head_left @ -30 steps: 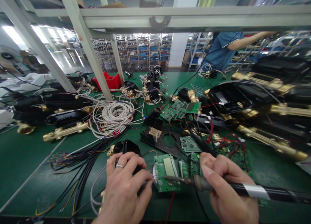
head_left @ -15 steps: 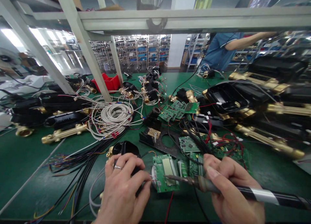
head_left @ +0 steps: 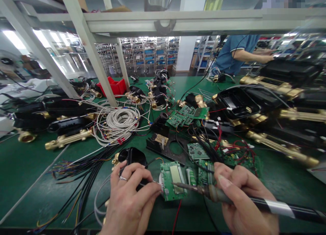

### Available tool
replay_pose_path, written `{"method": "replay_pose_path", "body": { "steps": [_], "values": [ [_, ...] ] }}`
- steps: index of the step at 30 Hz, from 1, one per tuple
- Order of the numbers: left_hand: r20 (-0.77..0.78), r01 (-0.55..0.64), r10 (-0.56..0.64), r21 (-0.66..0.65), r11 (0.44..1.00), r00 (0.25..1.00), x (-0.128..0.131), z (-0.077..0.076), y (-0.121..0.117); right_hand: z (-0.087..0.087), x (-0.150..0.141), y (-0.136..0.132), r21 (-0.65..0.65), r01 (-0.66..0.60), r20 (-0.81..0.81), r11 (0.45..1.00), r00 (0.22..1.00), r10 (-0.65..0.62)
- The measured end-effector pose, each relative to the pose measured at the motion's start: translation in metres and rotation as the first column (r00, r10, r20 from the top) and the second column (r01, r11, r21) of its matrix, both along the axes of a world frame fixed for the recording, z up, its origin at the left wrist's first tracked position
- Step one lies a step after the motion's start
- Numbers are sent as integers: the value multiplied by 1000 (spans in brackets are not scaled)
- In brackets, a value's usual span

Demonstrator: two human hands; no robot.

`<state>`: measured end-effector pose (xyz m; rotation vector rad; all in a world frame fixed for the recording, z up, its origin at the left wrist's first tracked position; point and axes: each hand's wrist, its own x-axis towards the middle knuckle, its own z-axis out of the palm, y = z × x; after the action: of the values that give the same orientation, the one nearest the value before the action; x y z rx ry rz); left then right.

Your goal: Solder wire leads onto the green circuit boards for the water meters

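Observation:
A green circuit board point(head_left: 166, 175) with a small display point(head_left: 175, 173) lies in front of me, slightly tilted. My left hand point(head_left: 133, 196) is at its left edge, thumb and forefinger pinched on a thin wire point(head_left: 156, 183) that reaches the board. In my right hand point(head_left: 246, 196) is a soldering iron point(head_left: 216, 193), held like a pen. The tip points left and hovers over or touches the display side; which one I cannot tell. A black housing with brass fittings point(head_left: 133, 156) is partly hidden behind my left hand.
Coiled grey cables point(head_left: 119, 121) and black cables point(head_left: 94, 160) lie on the left. More circuit boards point(head_left: 187, 116) are stacked behind a black fixture point(head_left: 175, 150). Brass meter bodies point(head_left: 282, 146) crowd the right. A shelf frame point(head_left: 178, 23) crosses above; a person in blue point(head_left: 234, 54) stands beyond.
My left fingertips have shifted slightly right and up, closer to the board's edge. The soldering iron has barely moved. The person behind has lowered an arm.

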<state>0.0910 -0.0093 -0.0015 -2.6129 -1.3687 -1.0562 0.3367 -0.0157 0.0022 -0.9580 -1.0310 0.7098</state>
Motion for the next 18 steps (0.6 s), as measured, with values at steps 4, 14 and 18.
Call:
{"method": "replay_pose_path", "body": {
  "steps": [4,14,18],
  "values": [
    [-17,-9,9,-8,1000,1000,1,-2,1,-3,-1,0,5,-14,12,1000,1000,14],
    [47,-39,37,42,998,998,11,5,0,-12,-8,3,-5,-78,77,997,994,78],
    [66,-55,53,26,998,996,13,7,0,-12,-9,4,-4,-114,95,993,989,114]
  ]
}}
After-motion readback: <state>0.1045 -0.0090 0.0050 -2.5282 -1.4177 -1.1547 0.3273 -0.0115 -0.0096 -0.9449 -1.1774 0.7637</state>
